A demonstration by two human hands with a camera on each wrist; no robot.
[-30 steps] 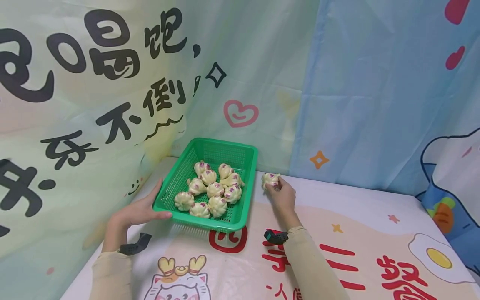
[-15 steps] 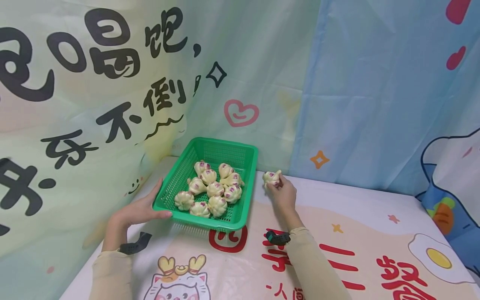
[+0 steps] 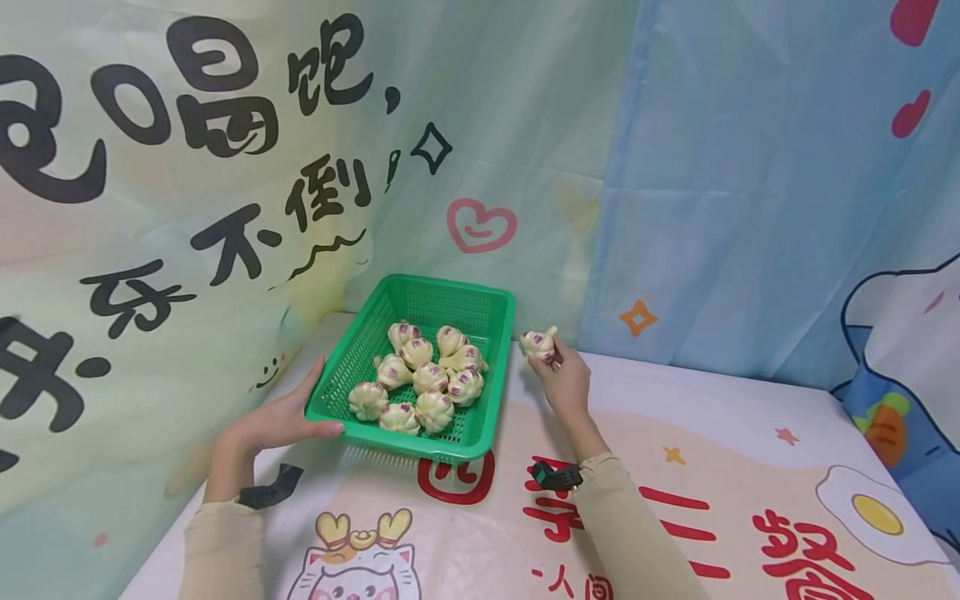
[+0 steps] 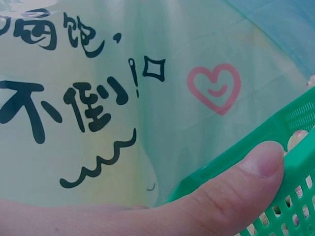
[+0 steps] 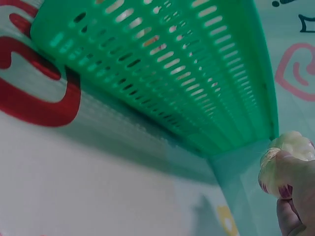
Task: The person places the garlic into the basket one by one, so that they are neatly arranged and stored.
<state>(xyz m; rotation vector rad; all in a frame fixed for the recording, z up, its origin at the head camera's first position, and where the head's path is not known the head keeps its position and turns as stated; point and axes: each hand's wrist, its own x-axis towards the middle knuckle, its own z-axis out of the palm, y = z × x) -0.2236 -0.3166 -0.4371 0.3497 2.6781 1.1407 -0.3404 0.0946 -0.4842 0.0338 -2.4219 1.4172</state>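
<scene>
A green plastic basket with perforated walls stands at the back of the table, several white and purple garlic bulbs inside. My left hand holds its near left corner, thumb on the front rim and fingers along the left side. In the left wrist view the thumb lies against the green rim; the other fingers are out of sight. Just right of the basket, my right hand pinches one garlic bulb between thumb and fingers. That bulb is beside the basket's far end in the right wrist view.
A printed cloth with red characters and a fried egg picture covers the table. Hanging printed curtains close in the back and left sides, near the basket.
My right hand has lifted the garlic bulb a little and shifted it slightly left, toward the basket. The left hand and the basket stay in place.
</scene>
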